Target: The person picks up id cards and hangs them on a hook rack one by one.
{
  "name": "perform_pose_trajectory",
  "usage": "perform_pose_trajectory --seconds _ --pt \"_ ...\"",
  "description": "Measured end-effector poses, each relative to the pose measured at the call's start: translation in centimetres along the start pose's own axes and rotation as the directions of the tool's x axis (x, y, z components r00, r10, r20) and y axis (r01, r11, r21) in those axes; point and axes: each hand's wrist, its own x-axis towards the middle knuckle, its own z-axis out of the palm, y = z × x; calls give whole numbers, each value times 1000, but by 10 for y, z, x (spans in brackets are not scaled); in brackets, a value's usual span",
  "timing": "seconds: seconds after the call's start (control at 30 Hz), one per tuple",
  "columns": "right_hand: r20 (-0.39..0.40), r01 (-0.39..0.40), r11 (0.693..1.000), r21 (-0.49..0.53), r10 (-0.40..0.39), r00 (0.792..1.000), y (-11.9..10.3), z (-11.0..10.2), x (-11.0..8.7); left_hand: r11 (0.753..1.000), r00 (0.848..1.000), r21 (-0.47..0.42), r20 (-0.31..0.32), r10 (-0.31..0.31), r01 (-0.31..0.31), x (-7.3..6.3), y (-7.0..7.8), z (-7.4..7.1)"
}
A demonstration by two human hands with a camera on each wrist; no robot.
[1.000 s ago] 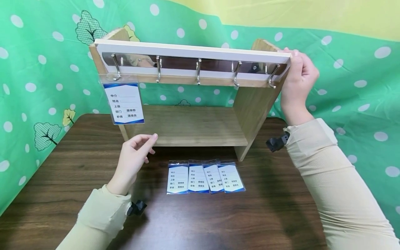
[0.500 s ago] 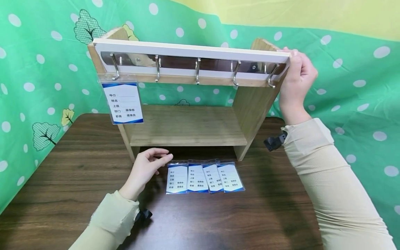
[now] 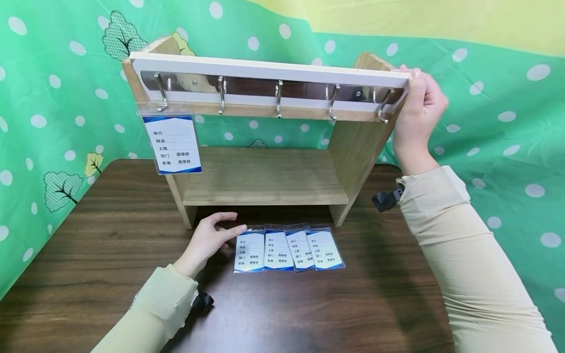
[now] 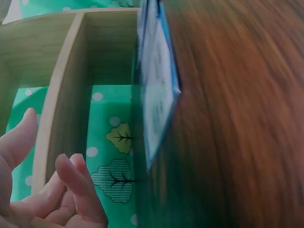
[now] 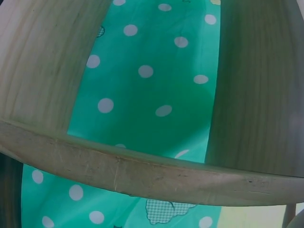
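Note:
My left hand (image 3: 205, 243) is at the upper left corner of the leftmost ID badge (image 3: 250, 254), thumb and fingers spread apart with nothing between them. Several such badges in clear sleeves lie in an overlapping row on the table. In the left wrist view, the badges (image 4: 159, 90) appear edge-on beside the parted fingers (image 4: 76, 183). One more badge (image 3: 173, 144) hangs from the leftmost hook (image 3: 161, 93) of a wooden rack (image 3: 265, 176). My right hand (image 3: 419, 117) grips the right end of the rack's white hook board (image 3: 273, 67).
Several metal hooks (image 3: 279, 98) along the board carry no badge. The rack's side panel (image 5: 142, 173) fills much of the right wrist view. Behind the dark wooden table (image 3: 282, 314) hangs a green dotted cloth (image 3: 507, 171).
My left hand has moved right and down from below the hanging badge to the row of badges, its thumb and fingers parting. The right hand keeps its grip on the rack.

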Motion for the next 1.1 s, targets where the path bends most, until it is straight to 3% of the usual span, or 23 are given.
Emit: perform_pose_trajectory --seconds 0.17,0.33,0.43,0.73,0.93,1.1 --pt "2 -3 1000 -5 3 1000 2 -1 -1 999 998 -7 60 -33 33 5 -6 1" --pt "5 31 999 -13 -31 1000 1 -1 0 994 985 -49 146 -91 99 12 -13 5" --pt "11 49 999 -12 -49 999 1 0 0 993 981 -47 171 -97 106 15 -14 7" --pt "0 -8 999 50 8 1000 2 -1 -2 990 978 68 157 -137 127 23 -20 13" --pt "14 40 999 24 -40 999 21 -7 7 987 978 100 153 -140 126 26 -21 15" --pt "0 49 998 38 -49 999 22 -4 9 977 984 189 124 -125 100 26 -21 19"
